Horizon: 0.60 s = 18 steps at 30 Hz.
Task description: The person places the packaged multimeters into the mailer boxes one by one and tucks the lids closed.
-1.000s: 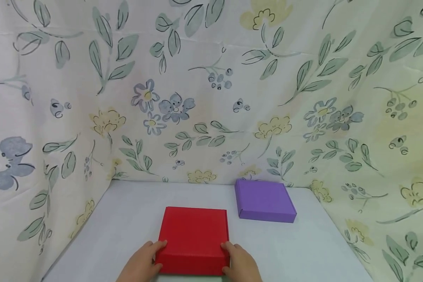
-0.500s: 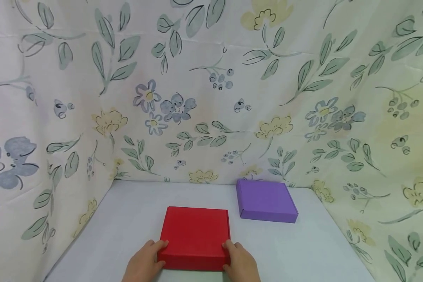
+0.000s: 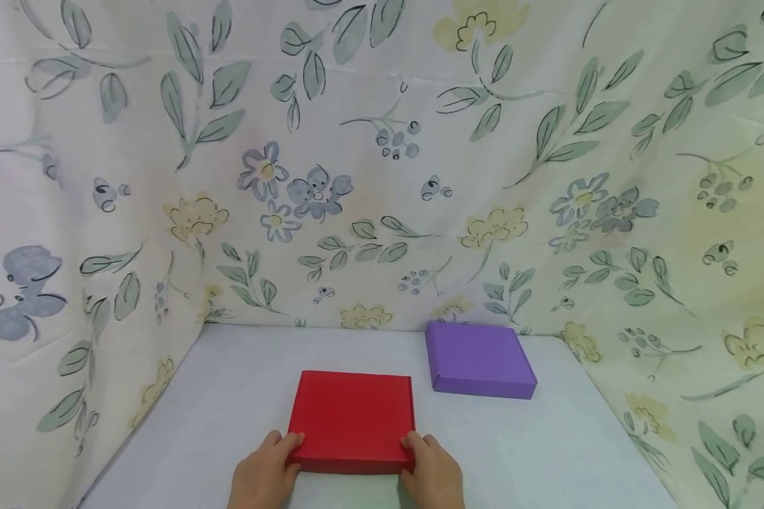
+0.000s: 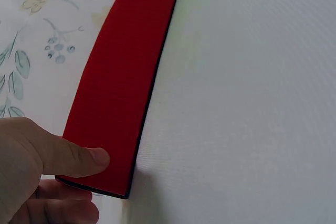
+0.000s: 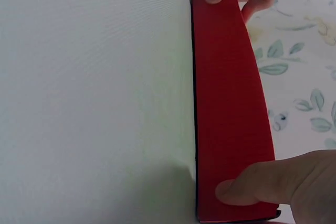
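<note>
A flat red cardboard box [image 3: 353,417] lies in front of me on the white table, held at its two near corners. My left hand [image 3: 264,470] grips the left corner, and in the left wrist view its thumb [image 4: 86,161] presses the front side while other fingers curl at the end. My right hand [image 3: 434,472] holds the right corner, its thumb [image 5: 239,191] flat on the front side in the right wrist view. Farther back on the right lies a flat purple box [image 3: 480,359], apart from both hands.
The white table [image 3: 229,382] reaches back to a floral cloth [image 3: 369,177], which hangs behind it and along both sides. White table surface lies left of the red box and in front of the purple one.
The red box's front side looks much narrower, its lower edge having risen in view. Both hands keep hold of the corners, and the left has shifted slightly right. The purple box stays put.
</note>
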### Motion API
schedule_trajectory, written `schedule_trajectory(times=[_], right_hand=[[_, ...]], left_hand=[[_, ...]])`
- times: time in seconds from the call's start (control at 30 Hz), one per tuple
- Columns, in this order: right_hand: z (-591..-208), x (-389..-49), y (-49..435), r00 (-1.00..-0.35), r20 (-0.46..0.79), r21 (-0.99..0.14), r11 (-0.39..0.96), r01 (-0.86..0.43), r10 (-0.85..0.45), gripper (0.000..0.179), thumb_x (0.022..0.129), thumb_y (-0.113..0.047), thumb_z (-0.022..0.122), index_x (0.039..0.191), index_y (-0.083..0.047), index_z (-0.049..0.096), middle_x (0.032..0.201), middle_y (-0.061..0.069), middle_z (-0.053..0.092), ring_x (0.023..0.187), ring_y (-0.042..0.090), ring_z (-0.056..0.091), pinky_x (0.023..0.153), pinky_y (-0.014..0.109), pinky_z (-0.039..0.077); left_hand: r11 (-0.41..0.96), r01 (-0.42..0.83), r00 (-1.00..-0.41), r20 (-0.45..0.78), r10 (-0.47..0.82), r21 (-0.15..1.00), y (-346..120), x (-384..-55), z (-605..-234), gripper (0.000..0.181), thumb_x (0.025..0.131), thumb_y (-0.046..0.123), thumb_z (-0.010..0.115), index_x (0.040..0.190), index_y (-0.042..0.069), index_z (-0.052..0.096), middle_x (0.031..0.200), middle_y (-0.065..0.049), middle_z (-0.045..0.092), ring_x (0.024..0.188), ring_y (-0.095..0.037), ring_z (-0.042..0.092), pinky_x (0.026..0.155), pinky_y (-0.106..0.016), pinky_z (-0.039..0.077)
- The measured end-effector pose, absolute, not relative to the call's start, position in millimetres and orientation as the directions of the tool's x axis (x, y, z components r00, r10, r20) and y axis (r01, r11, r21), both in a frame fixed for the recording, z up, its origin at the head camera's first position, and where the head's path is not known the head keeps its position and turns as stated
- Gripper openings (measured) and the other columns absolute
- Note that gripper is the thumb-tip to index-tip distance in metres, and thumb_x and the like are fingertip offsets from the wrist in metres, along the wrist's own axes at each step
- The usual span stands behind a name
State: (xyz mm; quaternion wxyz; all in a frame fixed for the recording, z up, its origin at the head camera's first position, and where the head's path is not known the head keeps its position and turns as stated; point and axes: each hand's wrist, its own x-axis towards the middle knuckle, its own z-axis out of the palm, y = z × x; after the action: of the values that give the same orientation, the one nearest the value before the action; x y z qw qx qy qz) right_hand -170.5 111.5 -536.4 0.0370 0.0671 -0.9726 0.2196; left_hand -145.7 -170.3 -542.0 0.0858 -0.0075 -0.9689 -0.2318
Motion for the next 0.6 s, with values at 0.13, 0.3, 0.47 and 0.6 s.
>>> schedule_trajectory(times=[0.13, 0.3, 0.47, 0.6], right_hand=[[-535.6, -173.0, 110.4, -0.990, 0.102, -0.420, 0.898, -0.133, -0.099, 0.046, 0.069, -0.012, 0.093, 0.110, -0.015, 0.073, 0.083, -0.003, 0.061, 0.067, 0.010, 0.054, 0.072, 0.036, 0.058], [-529.8, -182.6, 110.2, -0.991, 0.093, -0.425, 0.896, -0.128, -0.097, 0.045, 0.070, -0.009, 0.092, 0.110, -0.012, 0.074, 0.084, -0.001, 0.063, 0.070, 0.012, 0.056, 0.073, 0.038, 0.058], [-531.8, -201.2, 112.2, -0.985, 0.125, -0.412, 0.897, -0.160, -0.119, 0.041, 0.070, -0.006, 0.091, 0.107, -0.012, 0.074, 0.084, 0.000, 0.064, 0.074, 0.014, 0.059, 0.072, 0.039, 0.057], [-532.1, -218.5, 114.7, -0.978, 0.168, -0.369, 0.912, -0.180, -0.125, 0.039, 0.069, -0.003, 0.091, 0.103, -0.012, 0.074, 0.084, 0.002, 0.066, 0.076, 0.018, 0.063, 0.071, 0.040, 0.057]], left_hand=[[0.890, 0.040, -0.985, 0.170, -0.043, 0.454, -168.1, -147.3, -542.2, 0.056, 0.069, 0.017, 0.095, 0.121, 0.012, 0.073, 0.086, 0.002, 0.058, 0.066, -0.007, 0.051, 0.065, -0.029, 0.057], [0.875, 0.032, -0.983, 0.172, -0.059, 0.483, -163.1, -159.3, -536.4, 0.053, 0.068, 0.011, 0.095, 0.116, 0.009, 0.073, 0.084, 0.000, 0.059, 0.067, -0.010, 0.054, 0.068, -0.035, 0.058], [0.888, 0.016, -0.986, 0.154, -0.062, 0.459, -157.6, -178.9, -530.7, 0.040, 0.072, 0.003, 0.090, 0.108, 0.008, 0.073, 0.081, -0.002, 0.059, 0.068, -0.014, 0.056, 0.066, -0.038, 0.057], [0.894, 0.000, -0.989, 0.133, -0.067, 0.447, -151.4, -195.3, -527.5, 0.043, 0.070, 0.004, 0.091, 0.107, 0.006, 0.070, 0.081, -0.004, 0.058, 0.071, -0.017, 0.057, 0.066, -0.038, 0.056]])
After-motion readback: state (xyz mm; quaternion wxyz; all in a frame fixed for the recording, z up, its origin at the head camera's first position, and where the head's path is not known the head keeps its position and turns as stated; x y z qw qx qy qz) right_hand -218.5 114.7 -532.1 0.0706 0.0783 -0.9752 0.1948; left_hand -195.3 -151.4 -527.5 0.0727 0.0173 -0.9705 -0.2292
